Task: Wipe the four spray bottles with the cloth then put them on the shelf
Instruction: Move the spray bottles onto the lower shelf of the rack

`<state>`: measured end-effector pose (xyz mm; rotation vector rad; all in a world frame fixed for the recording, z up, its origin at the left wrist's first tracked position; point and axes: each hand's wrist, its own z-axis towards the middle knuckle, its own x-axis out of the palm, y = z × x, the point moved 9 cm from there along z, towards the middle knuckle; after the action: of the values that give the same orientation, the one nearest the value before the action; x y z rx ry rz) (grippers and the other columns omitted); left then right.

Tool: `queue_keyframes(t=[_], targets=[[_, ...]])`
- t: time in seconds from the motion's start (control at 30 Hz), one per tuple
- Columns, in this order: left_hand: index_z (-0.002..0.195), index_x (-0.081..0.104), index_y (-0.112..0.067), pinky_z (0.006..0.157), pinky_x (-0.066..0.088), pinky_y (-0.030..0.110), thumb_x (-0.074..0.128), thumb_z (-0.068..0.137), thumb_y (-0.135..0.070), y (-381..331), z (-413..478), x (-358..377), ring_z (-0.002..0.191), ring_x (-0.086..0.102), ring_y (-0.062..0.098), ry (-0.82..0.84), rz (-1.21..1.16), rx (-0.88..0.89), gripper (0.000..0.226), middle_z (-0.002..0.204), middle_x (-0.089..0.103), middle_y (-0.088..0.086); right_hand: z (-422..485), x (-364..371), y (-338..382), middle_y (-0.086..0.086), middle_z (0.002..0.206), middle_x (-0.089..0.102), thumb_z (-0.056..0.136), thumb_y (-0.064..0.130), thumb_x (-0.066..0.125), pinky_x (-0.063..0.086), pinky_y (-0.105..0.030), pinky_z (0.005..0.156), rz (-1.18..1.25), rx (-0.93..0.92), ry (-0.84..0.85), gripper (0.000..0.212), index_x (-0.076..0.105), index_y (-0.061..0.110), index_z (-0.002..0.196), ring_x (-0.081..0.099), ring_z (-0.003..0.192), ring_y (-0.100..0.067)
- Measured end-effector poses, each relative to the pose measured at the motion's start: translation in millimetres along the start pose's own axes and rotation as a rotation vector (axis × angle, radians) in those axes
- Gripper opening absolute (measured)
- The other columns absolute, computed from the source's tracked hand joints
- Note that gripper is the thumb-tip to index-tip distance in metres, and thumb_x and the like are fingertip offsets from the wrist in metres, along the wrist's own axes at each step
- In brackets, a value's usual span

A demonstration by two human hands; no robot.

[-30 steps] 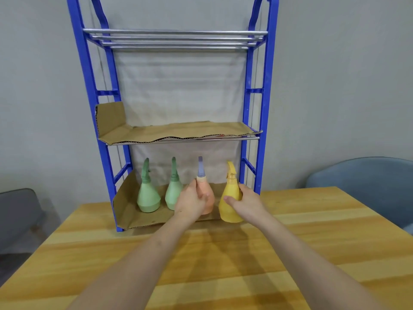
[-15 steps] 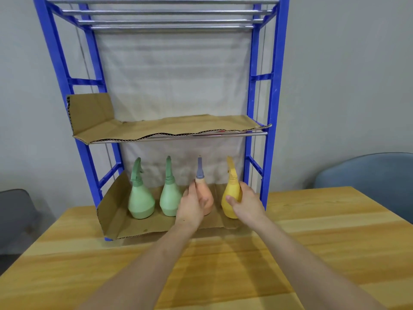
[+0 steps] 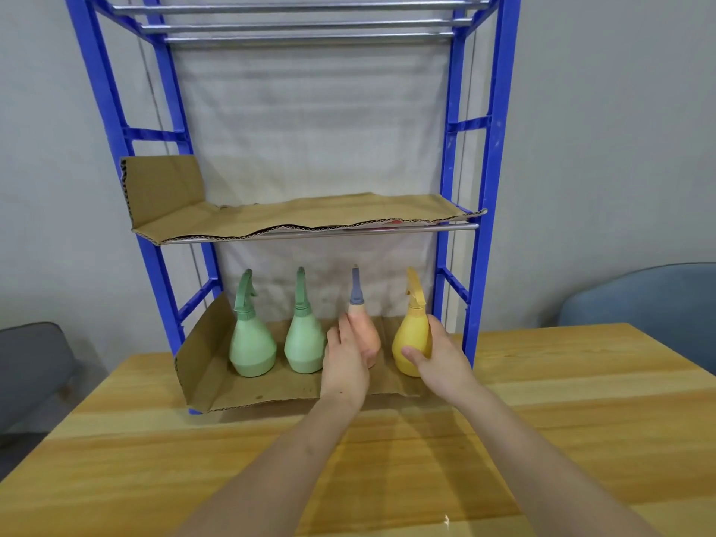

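**Observer:** What is nearest you?

**Operator:** Bare wooden tabletop (image 3: 581, 412), both my forearms reaching across it. My left hand (image 3: 346, 362) is wrapped around the belly of the peach bottle (image 3: 368, 335); my right hand (image 3: 438, 358) cups the yellow bottle (image 3: 412, 343), thumb in front, fingers behind. Both bottles stand upright on the bottom shelf (image 3: 248, 397), which is lined with cardboard.

**Observer:** Which step is this?

**Operator:** I judge it either setting down or picking up; I cannot tell which. All four bottles are on the shelf, so the placing looks done or nearly so. I see no cloth anywhere.

**Observer:** And the next move?

**Operator:** If placing, loosen both grips and draw straight back, keeping the bottles upright.

**Observer:** Anything in the way?

**Operator:** The two green bottles (image 3: 279, 343) stand just left of my left hand, the nearer one almost touching it. The blue rack post (image 3: 478, 304) is just beside my right. The middle shelf (image 3: 302, 222) overhangs the nozzles. A blue chair (image 3: 639, 296) sits well off right.
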<state>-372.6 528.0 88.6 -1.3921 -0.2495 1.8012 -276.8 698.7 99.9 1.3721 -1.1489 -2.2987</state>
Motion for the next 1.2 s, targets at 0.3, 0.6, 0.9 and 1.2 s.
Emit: queue_keyframes(t=[0.3,0.6,0.9,1.2], targets=[[0.162,0.013,-0.012,0.11,0.045,0.042,0.067,0.098,-0.026,4.1,1.2,3.3,0.135,0.048,0.031,-0.005,0.007,-0.002,0.085,0.151,0.037,0.012,13.9,8.6,1.8,-0.001,0.144,0.054,0.093,0.036,0.074,0.048,-0.044,0.105,0.034,0.011,-0.012,0.072,0.034,0.027,0.152,0.054,0.132,-0.028],[0.163,0.01,-0.016,0.11,0.046,0.043,0.065,0.099,-0.028,3.2,0.6,3.3,0.138,0.048,0.03,-0.03,0.018,-0.035,0.085,0.158,0.035,0.009,17.5,12.8,-1.2,0.0,0.147,0.052,0.094,0.038,0.073,0.047,-0.047,0.109,0.03,-0.011,-0.032,0.072,0.032,0.03,0.153,0.051,0.136,-0.028],[0.163,0.004,-0.019,0.107,0.05,0.045,0.063,0.1,-0.031,3.9,-2.7,5.9,0.14,0.048,0.031,-0.056,0.04,-0.035,0.087,0.163,0.031,0.008,13.4,13.8,-6.2,0.002,0.143,0.055,0.092,0.043,0.073,0.051,-0.053,0.104,0.012,0.01,-0.106,0.072,0.03,0.035,0.15,0.054,0.133,-0.028],[0.163,0.005,-0.017,0.107,0.049,0.043,0.064,0.099,-0.03,3.2,-5.0,5.0,0.139,0.049,0.03,-0.064,0.059,-0.021,0.088,0.162,0.032,0.009,16.4,13.9,-6.5,0.001,0.144,0.056,0.09,0.048,0.074,0.052,-0.052,0.104,0.007,0.005,-0.109,0.076,0.031,0.034,0.151,0.053,0.135,-0.028]])
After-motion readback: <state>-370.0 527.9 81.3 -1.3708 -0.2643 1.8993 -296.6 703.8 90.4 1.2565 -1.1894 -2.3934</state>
